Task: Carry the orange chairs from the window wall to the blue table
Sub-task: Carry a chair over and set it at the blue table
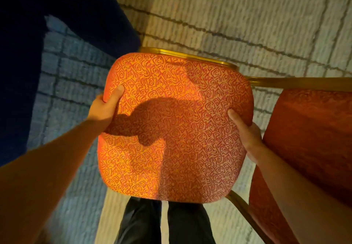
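Fingers of both hands are tucked out of sight under the cushion, only the thumbs showing. The left hand (103, 108) grips the left edge of the orange chair (177, 125) seat, thumb pressed on top. The right hand (245, 133) clamps the right edge the same way. The seat is over the pale carpet (228, 15), just beside the blue table (57, 15) corner, upper left. At right a red-orange padded panel (308, 133) runs off frame: this chair's back or a second chair, can't tell. One seat, two hands, two dark trouser legs (141, 222) below.
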`<state>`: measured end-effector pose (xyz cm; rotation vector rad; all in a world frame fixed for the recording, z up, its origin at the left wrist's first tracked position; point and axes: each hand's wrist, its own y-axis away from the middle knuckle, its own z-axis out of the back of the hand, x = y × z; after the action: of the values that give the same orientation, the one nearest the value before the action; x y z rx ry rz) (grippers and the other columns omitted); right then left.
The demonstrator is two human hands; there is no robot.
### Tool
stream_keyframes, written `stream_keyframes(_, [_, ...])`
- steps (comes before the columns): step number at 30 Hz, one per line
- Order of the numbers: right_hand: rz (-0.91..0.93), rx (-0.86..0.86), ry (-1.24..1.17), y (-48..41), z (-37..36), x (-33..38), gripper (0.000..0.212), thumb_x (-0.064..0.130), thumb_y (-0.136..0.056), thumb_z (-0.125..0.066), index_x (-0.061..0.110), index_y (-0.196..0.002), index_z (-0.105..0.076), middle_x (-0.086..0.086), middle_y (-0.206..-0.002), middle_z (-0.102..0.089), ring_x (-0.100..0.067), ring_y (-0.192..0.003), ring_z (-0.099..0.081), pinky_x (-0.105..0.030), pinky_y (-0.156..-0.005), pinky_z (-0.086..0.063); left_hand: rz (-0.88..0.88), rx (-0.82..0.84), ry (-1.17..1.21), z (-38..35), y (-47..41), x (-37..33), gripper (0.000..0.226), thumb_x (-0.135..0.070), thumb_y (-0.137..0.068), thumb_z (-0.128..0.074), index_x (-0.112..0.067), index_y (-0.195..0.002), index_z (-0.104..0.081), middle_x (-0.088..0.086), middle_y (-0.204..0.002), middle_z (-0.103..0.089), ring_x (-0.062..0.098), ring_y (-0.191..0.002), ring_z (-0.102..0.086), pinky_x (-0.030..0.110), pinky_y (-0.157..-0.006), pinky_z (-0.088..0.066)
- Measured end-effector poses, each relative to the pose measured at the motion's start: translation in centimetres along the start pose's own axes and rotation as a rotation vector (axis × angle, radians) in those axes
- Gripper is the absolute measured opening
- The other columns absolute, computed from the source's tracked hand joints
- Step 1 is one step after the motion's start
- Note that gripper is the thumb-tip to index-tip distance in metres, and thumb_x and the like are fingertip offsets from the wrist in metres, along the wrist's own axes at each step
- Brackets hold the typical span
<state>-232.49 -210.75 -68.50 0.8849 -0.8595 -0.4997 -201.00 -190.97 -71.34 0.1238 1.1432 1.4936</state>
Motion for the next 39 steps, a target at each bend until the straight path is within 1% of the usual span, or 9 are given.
stream_keyframes(10, [-0.057,-0.062,-0.008,-4.5,-2.0,-2.4,0.073,0.06,-0.07,-0.076,0.016,-0.126,-0.061,-0.002,-0.111,-0.066,-0.015,-0.087,-0.063,-0.026,-0.064,-0.049,0.004,-0.084,-0.11,-2.7,-4.0,2.4,0.072,-0.076,-0.073,-0.054,-0.019,-0.116,-0.063,-0.002,-0.103,-0.06,0.015,-0.097,-0.055,0.028,-0.081,-0.036])
stream_keyframes(15, [-0.064,-0.066,-0.005,-4.0,-1.9,-2.6,0.08,0.061,-0.069,-0.075,0.015,-0.131,-0.056,-0.005,-0.123,-0.065,-0.023,-0.102,-0.063,-0.029,-0.07,-0.052,0.014,-0.089,-0.145,-2.5,-3.5,2.2,0.078,-0.078,-0.073,-0.052,-0.017,-0.12,-0.061,0.009,-0.123,-0.062,0.028,-0.113,-0.057,0.029,-0.083,-0.036])
stream_keyframes(21, [0.012,-0.157,0.047,-4.3,-2.2,-3.4,0.088,0.063,-0.073,-0.073,0.015,-0.139,-0.043,-0.005,-0.132,-0.057,-0.023,-0.106,-0.057,-0.04,-0.089,-0.052,0.014,-0.08,-0.129,-2.5,-2.6,2.1,0.074,-0.089,-0.059,-0.049,-0.026,-0.097,-0.057,-0.001,-0.102,-0.059,0.015,-0.094,-0.053,0.029,-0.08,-0.036])
stream_keyframes(25, [0.049,-0.16,0.131,-3.5,-2.2,-3.6,0.085,0.057,-0.078,-0.072,0.012,-0.142,-0.038,-0.009,-0.138,-0.052,-0.032,-0.12,-0.055,-0.05,-0.099,-0.048,0.01,-0.142,-0.111,-3.0,-1.5,1.4,0.062,-0.076,-0.07,-0.057,-0.017,-0.088,-0.054,-0.003,-0.09,-0.06,0.015,-0.082,-0.055,0.029,-0.075,-0.038])
stream_keyframes(27, [0.098,-0.172,0.2,-2.5,-2.3,-3.8,0.087,0.047,-0.076,-0.076,0.012,-0.144,-0.035,-0.012,-0.141,-0.05,-0.034,-0.123,-0.053,-0.051,-0.102,-0.046,0.005,-0.125,-0.149,-2.7,-0.7,1.0,0.061,-0.061,-0.076,-0.064,-0.006,-0.1,-0.059,0.007,-0.101,-0.065,0.023,-0.093,-0.062,0.035,-0.08,-0.047])
stream_keyframes(30, [0.182,-0.138,0.202,0.0,-2.0,-3.7,0.078,0.032,-0.077,-0.078,0.011,-0.142,-0.04,-0.011,-0.138,-0.054,-0.031,-0.12,-0.056,-0.042,-0.1,-0.047,-0.035,-0.048,-0.169,-1.5,1.7,0.0,0.048,-0.036,-0.082,-0.067,0.004,-0.107,-0.061,0.021,-0.106,-0.066,0.035,-0.102,-0.063,0.045,-0.086,-0.052])
stream_keyframes(32, [0.224,-0.089,0.178,2.1,-1.8,-3.3,0.069,0.027,-0.081,-0.075,0.011,-0.141,-0.045,-0.003,-0.127,-0.059,-0.025,-0.115,-0.058,-0.035,-0.097,-0.047,-0.08,0.011,-0.176,-0.4,4.3,-0.9,0.034,-0.024,-0.088,-0.061,0.006,-0.104,-0.063,0.025,-0.101,-0.065,0.037,-0.101,-0.062,0.039,-0.08,-0.05])
stream_keyframes(36, [0.305,0.038,0.152,7.8,-0.6,-2.4,0.056,0.025,-0.086,-0.071,0.017,-0.137,-0.049,0.019,-0.103,-0.055,-0.004,-0.091,-0.058,-0.024,-0.083,-0.045,-0.103,0.13,-0.148,1.9,11.6,-3.4,0.039,-0.022,-0.093,-0.056,0.005,-0.121,-0.057,0.026,-0.118,-0.061,0.027,-0.09,-0.06,0.038,-0.071,-0.045])
stream_keyframes(39, [0.362,0.057,0.129,12.9,0.9,-1.8,0.031,0.026,-0.081,-0.071,0.036,-0.105,-0.055,0.023,-0.094,-0.056,0.005,-0.083,-0.057,-0.025,-0.078,-0.047,-0.153,0.215,-0.127,3.9,17.2,-5.2,0.026,-0.023,-0.094,-0.054,-0.002,-0.107,-0.062,0.02,-0.102,-0.065,0.02,-0.085,-0.053,0.036,-0.07,-0.045])
